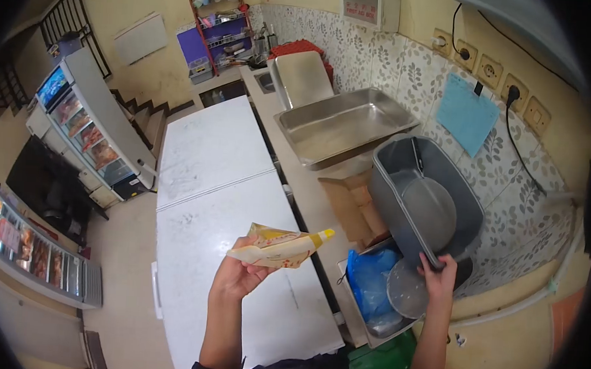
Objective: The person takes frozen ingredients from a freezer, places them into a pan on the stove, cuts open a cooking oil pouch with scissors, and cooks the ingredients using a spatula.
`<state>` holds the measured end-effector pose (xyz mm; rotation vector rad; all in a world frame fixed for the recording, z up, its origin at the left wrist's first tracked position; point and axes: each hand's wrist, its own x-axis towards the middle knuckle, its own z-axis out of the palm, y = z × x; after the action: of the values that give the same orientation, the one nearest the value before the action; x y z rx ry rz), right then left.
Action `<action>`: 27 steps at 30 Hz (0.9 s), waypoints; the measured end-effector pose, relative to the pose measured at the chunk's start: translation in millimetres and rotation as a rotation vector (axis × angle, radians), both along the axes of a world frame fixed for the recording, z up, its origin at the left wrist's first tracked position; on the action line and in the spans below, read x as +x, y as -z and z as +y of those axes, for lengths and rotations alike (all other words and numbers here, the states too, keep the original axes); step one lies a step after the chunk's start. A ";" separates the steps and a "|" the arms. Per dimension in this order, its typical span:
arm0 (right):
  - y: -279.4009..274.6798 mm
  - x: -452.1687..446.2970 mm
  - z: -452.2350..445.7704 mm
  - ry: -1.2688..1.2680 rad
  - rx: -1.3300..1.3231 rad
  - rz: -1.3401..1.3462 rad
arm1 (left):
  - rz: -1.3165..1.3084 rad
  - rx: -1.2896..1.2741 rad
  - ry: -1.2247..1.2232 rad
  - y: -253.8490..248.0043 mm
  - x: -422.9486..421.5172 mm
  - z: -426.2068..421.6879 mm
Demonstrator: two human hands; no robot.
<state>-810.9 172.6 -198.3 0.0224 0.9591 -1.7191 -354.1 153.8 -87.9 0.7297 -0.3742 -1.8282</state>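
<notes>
My left hand is wrapped round a yellow and white packet, held above the white freezer lid. Its narrow yellow end points right. On the right, my right hand grips the near rim of a deep grey tub, which is tilted. A round, greyish translucent lid or disc lies inside the tub. Below the tub and beside my right hand is another round translucent piece, next to a blue plastic bag in a metal tray.
An empty steel pan and an open cardboard box stand on the counter. Behind are a tilted metal lid and a red shelf rack. Two display fridges stand left. Cables hang from wall sockets.
</notes>
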 end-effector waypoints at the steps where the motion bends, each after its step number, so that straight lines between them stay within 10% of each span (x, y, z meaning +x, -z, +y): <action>1: 8.0 2.2 -9.2 -0.022 0.045 -0.018 | 0.009 0.004 0.021 1.7 5.3 11.8; 8: 12.9 66.2 -15.3 0.294 0.091 0.381 | 0.058 0.124 0.078 11.4 14.3 64.0; 11: -1.8 156.7 41.5 0.293 -0.250 0.948 | 0.050 0.169 0.119 6.1 12.7 76.4; 13: 8.9 199.5 65.8 -0.254 -0.678 1.099 | 0.076 0.161 0.228 21.4 19.6 85.7; 17: 16.5 265.2 87.5 -0.803 -0.845 0.799 | -0.018 0.170 0.315 4.1 7.3 107.7; 25: 22.3 349.4 208.8 -0.468 -0.464 0.692 | -0.340 -0.340 0.568 11.7 91.0 148.1; 27: 12.4 367.9 247.6 -0.457 -0.320 0.624 | -0.369 -0.443 0.302 38.9 114.1 155.6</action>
<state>-443.0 420.2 -210.7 -0.9197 1.0135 -1.4413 -239.9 309.4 -126.9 0.7202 -1.1446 -1.7889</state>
